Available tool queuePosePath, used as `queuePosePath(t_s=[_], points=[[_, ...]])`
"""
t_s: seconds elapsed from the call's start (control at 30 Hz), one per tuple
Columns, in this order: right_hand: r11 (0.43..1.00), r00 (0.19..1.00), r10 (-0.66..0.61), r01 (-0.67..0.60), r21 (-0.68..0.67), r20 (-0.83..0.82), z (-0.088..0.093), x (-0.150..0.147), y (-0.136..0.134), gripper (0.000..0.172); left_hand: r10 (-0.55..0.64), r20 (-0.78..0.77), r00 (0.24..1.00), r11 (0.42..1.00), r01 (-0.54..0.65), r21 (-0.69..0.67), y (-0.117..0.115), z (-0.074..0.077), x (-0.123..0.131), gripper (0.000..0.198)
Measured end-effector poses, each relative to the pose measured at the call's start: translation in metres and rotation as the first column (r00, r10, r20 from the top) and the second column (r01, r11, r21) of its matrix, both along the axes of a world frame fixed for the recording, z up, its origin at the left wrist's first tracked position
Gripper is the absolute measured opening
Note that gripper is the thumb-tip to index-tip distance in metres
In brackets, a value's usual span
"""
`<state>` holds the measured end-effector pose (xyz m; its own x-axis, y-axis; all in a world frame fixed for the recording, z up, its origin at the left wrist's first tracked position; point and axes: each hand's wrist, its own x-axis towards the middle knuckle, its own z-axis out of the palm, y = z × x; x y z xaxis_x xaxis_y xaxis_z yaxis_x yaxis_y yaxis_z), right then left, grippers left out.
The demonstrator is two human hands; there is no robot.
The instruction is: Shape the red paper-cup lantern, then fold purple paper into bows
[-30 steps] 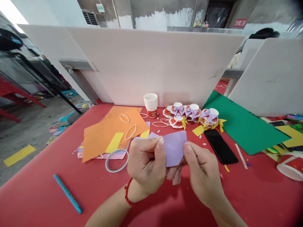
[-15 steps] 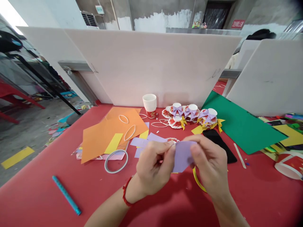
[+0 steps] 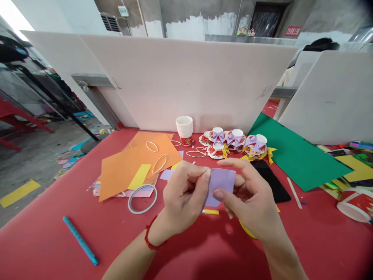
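Observation:
My left hand (image 3: 186,196), with a red braided cord at the wrist, pinches the left edge of a small purple paper piece (image 3: 223,181) between thumb and fingers. On the right side of that piece, the thumb of my right hand (image 3: 250,198) lies across the front. Its index finger is stretched above the paper, and the other fingers are at or behind the right edge, partly hidden. Beneath the hands lie a small yellow strip (image 3: 211,212) and a yellow tape roll (image 3: 247,230), mostly covered by my right hand. More purple paper (image 3: 166,175) lies left of my left hand.
Orange sheets (image 3: 122,171), a white tape ring (image 3: 129,202) and a teal pen (image 3: 81,241) lie left. Stacked paper cups (image 3: 184,126) and bowed cup crafts (image 3: 218,149) stand before the white partition (image 3: 186,77). A black phone (image 3: 274,182) and green sheet (image 3: 309,159) are right.
My right hand has loosened its pinch, its index finger lifting away and its thumb sliding left over the paper. The purple piece has moved slightly left with my left hand still gripping it.

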<state>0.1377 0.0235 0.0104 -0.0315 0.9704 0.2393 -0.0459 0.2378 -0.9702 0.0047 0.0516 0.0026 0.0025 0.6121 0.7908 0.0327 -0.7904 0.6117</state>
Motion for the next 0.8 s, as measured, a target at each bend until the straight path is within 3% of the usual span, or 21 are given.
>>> queuePosePath(t_s=[0.07, 0.13, 0.33, 0.4, 0.53, 0.7, 0.8], points=[[0.995, 0.995, 0.086, -0.088, -0.055, -0.045, 0.002, 0.003, 0.000, 0.030, 0.001, 0.021, 1.000, 1.000, -0.001, 0.007, 0.001, 0.003, -0.001, 0.018], [0.987, 0.987, 0.144, -0.149, -0.062, -0.072, 0.002, 0.005, -0.001, 0.027, -0.011, 0.037, 0.999, 1.000, 0.011, -0.016, 0.001, 0.005, -0.001, 0.019], [0.979, 0.978, 0.201, -0.202, -0.030, -0.056, -0.002, 0.008, -0.004, 0.025, -0.144, 0.063, 0.987, 0.986, 0.149, -0.073, 0.005, 0.005, -0.007, 0.019], [0.986, 0.986, 0.165, -0.165, 0.010, -0.037, 0.001, 0.011, -0.005, 0.026, -0.163, 0.073, 0.984, 0.981, 0.170, -0.091, 0.007, 0.005, -0.012, 0.019], [0.993, 0.999, -0.048, 0.046, 0.110, 0.018, 0.007, 0.016, -0.007, 0.027, -0.177, 0.034, 0.984, 0.980, 0.179, -0.090, 0.010, 0.006, -0.019, 0.019], [0.991, 0.993, -0.086, 0.077, 0.114, 0.079, 0.002, 0.007, -0.005, 0.035, -0.190, -0.094, 0.977, 0.976, 0.178, -0.124, 0.005, 0.003, -0.016, 0.020], [0.980, 0.988, -0.146, 0.138, 0.144, 0.048, -0.002, 0.000, -0.004, 0.026, -0.193, -0.141, 0.971, 0.974, 0.172, -0.150, 0.003, 0.002, -0.013, 0.022]])
